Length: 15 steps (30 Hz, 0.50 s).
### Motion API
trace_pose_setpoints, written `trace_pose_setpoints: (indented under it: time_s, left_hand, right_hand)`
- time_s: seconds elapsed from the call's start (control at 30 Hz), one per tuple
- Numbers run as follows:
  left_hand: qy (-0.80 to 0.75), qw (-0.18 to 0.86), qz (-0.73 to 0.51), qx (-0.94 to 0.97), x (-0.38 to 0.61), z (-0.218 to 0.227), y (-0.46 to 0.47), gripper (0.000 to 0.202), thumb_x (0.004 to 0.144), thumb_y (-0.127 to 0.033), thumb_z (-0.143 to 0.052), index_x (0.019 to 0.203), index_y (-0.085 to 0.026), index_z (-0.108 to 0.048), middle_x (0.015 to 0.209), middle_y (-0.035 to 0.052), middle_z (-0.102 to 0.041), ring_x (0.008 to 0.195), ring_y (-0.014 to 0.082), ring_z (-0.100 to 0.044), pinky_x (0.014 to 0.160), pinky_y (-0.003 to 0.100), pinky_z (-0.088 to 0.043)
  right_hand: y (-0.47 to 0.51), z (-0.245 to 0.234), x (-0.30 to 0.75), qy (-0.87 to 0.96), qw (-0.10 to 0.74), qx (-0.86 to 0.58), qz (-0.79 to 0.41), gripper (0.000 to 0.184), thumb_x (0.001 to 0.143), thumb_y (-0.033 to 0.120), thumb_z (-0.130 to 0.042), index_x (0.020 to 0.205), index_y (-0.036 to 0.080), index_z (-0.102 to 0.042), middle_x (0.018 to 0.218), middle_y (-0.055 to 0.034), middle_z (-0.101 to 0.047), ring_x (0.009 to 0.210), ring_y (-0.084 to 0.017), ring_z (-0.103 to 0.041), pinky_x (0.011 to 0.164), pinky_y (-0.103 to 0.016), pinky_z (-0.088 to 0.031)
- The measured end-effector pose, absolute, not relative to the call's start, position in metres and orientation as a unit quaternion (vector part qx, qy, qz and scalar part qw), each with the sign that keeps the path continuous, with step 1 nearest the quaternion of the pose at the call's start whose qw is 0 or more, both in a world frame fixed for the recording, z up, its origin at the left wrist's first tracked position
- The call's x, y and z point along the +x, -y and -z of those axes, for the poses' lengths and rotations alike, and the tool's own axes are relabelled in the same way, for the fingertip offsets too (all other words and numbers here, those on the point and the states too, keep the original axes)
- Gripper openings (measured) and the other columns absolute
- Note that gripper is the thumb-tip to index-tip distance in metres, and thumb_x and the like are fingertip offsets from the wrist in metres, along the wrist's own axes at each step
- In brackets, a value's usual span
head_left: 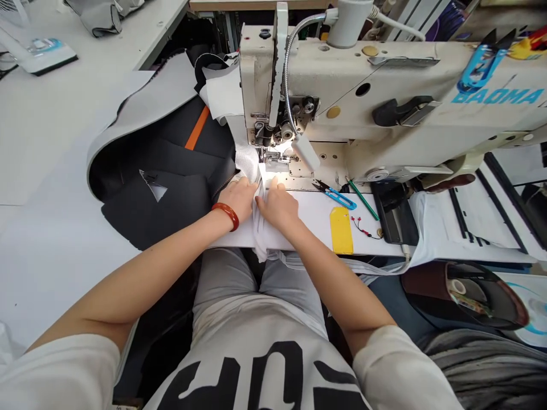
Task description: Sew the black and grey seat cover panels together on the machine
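Note:
My left hand [238,199], with a reddish-brown bangle [226,214] at the wrist, has its fingers curled on the edge of white mesh fabric [247,159] just in front of the sewing machine's needle area. Beside it my right hand [280,208] is closed at a white fabric strip [258,228], thumb toward the left hand. This strip runs between both hands and hangs over the table's front edge. The lit presser foot [277,158] sits just beyond my fingers. To the left spreads a dark grey fabric piece [158,199] joined to the mesh, with an orange stripe [197,128].
The sewing machine [397,114] spans the back right, its lamp [306,152] hanging low. Right of my hands lie blue thread snips [342,196], a green pencil [363,199], a yellow tag [341,230] and a black phone-like slab [395,219]. A brown bin [423,290] stands lower right.

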<state>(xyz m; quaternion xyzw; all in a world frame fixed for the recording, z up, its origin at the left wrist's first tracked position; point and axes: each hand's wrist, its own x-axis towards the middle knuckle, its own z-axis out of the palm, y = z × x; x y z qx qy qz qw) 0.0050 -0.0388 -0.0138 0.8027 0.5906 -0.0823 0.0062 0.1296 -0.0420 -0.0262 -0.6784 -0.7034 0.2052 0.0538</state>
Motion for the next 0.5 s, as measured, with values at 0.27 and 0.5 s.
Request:
trace_pose_setpoints:
  time_s: [0.27, 0.5]
  left_hand:
    - [-0.585, 0.029, 0.123, 0.801, 0.014, 0.011, 0.052, 0.037, 0.094, -0.011, -0.039, 0.123, -0.016, -0.062, 0.115, 0.0123, -0.06, 0.108, 0.0287, -0.056, 0.081, 0.037, -0.045]
    - [-0.586, 0.016, 0.13, 0.8, 0.014, 0.02, 0.042, 0.039, 0.096, -0.017, -0.034, 0.126, -0.015, -0.06, 0.117, 0.0147, -0.058, 0.109, 0.0308, -0.054, 0.075, 0.037, -0.045]
  right_hand:
    - [0.014, 0.04, 0.133, 0.728, 0.054, -0.601, -0.326, 0.061, 0.09, 0.022, -0.045, 0.146, 0.007, -0.027, 0.114, -0.016, -0.068, 0.103, -0.029, -0.063, 0.074, -0.035, -0.049]
    - [0.017, 0.036, 0.131, 0.773, -0.015, -0.589, -0.233, 0.054, 0.087, 0.015, -0.047, 0.14, 0.013, -0.038, 0.107, -0.0148, -0.07, 0.096, -0.031, -0.065, 0.07, -0.035, -0.048]
